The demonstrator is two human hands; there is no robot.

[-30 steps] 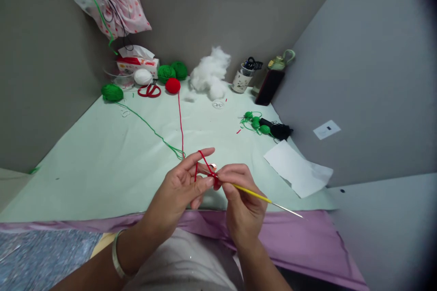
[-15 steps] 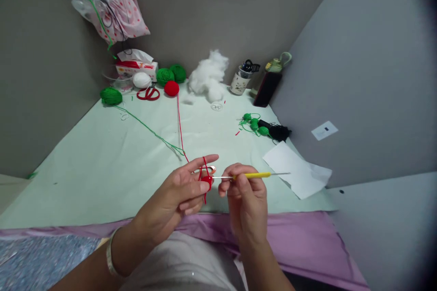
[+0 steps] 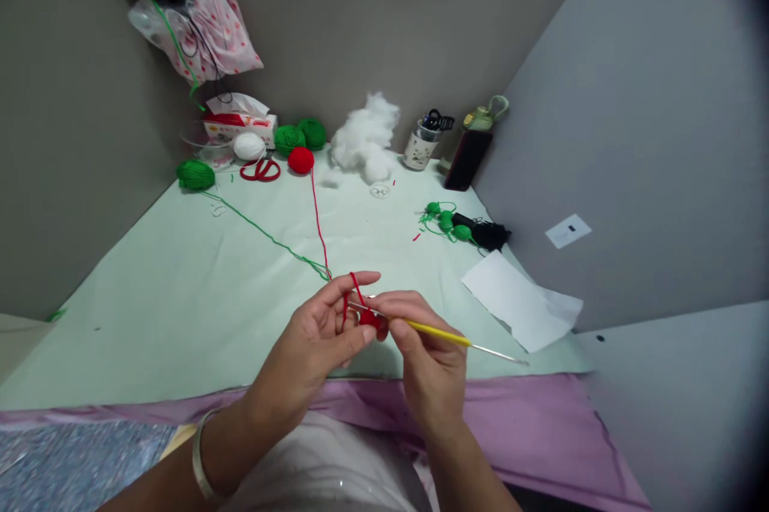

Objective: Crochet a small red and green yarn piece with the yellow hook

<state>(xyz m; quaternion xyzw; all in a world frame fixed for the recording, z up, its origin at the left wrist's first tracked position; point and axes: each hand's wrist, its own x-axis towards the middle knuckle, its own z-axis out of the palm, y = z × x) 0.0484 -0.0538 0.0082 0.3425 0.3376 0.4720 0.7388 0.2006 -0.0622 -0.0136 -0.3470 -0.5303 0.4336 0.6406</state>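
Observation:
Between thumb and fingers, my left hand [image 3: 324, 332] pinches a small red crochet piece [image 3: 372, 321]. Red yarn [image 3: 320, 223] loops over its raised index finger and runs back to a red yarn ball [image 3: 301, 160]. My right hand [image 3: 429, 348] is closed around a crochet hook [image 3: 441, 332] with a yellow grip and metal ends. The hook's left end meets the red piece, and its other end points right and slightly down. My right fingertips are right beside the piece; whether they touch it I cannot tell.
Along the back stand green yarn balls [image 3: 290, 139], a white ball [image 3: 249, 146], red-handled scissors [image 3: 260, 170], white stuffing [image 3: 366, 139], a cup [image 3: 419, 150] and a phone [image 3: 469, 160]. Small green crocheted pieces [image 3: 448, 221] and white paper [image 3: 520, 300] lie at right.
My right hand has moved left, close against the red piece. The hook has tilted, its free end now lower, and its working end has gone further left among the yarn.

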